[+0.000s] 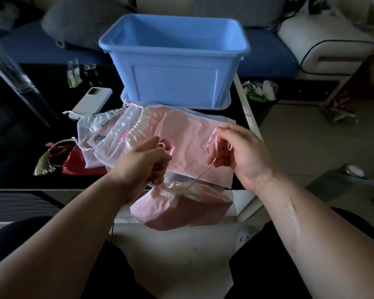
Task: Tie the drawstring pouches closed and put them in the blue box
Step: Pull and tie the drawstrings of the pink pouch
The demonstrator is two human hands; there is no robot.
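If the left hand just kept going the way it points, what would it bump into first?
Probably the flat pink pouch lying just ahead of the left hand; past it stands the blue box. The hand's height is unclear.

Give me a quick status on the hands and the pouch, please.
Left hand and right hand each pinching pink drawstring. Pink pouch cinched, hanging below them. Blue box open beyond, loose pouches lying between.

No writing, label or number can be read.

Pink pouch (181, 210) hanging, both hands (148, 161) (235, 152) pinching its drawstring (200, 175)
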